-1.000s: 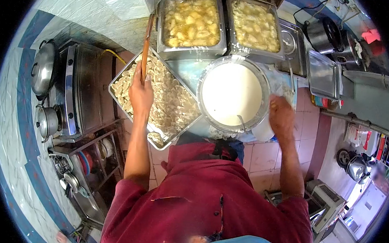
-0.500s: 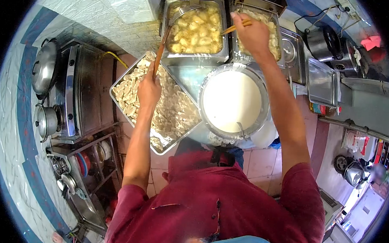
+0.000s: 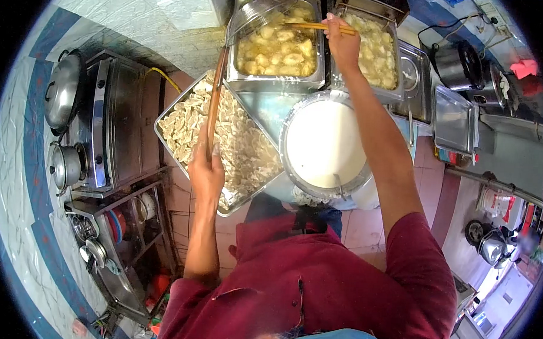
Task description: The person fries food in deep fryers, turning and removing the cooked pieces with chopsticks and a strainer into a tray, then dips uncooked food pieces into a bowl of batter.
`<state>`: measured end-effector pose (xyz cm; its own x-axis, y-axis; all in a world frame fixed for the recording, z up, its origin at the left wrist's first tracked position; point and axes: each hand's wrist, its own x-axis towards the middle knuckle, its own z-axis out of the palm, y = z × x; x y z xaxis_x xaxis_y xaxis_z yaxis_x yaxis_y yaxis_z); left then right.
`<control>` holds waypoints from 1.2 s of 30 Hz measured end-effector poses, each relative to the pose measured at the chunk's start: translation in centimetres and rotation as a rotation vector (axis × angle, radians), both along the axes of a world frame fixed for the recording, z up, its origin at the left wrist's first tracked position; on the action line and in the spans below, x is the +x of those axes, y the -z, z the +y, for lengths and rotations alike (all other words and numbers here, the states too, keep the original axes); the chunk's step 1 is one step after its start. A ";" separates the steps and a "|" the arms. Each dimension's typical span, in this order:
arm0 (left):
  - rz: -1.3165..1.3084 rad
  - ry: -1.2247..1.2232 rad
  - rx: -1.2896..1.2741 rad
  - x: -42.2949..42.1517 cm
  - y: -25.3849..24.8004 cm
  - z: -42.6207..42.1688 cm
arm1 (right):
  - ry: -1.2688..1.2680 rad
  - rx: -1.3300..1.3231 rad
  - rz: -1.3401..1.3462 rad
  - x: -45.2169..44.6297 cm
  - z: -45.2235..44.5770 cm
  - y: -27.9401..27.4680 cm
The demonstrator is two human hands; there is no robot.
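Observation:
My left hand (image 3: 207,170) is closed round the wooden handle (image 3: 215,97) of a strainer, whose wire head (image 3: 252,17) is over the back left part of the left fryer (image 3: 276,80). In that fryer, pale golden pieces (image 3: 281,53) lie in bubbling oil. My right hand (image 3: 342,42) grips chopsticks (image 3: 320,26) that point left, their tips over the same oil near the strainer. The right fryer (image 3: 373,53) also holds frying pieces. Below the fryers sit a bowl of white batter (image 3: 324,144) and a tilted tray of pale raw pieces (image 3: 242,141).
A small utensil (image 3: 340,187) stands in the batter at the bowl's near edge. Metal trays (image 3: 454,120) and a dark-lidded pot (image 3: 458,64) are at the right. On the left are a stove (image 3: 125,124), a large lidded pan (image 3: 63,94) and a rack (image 3: 130,224).
My right hand has risen from beside the bowl and now has chopsticks in it, reaching left over the fryers. The strainer has swung over the left fryer.

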<state>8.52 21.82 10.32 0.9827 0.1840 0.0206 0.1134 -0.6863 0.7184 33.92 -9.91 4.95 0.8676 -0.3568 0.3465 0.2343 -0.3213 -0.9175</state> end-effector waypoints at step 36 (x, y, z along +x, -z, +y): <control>-0.028 0.008 0.020 3.4 1.1 -0.4 | -0.360 -0.133 0.252 -10.5 4.2 -4.8</control>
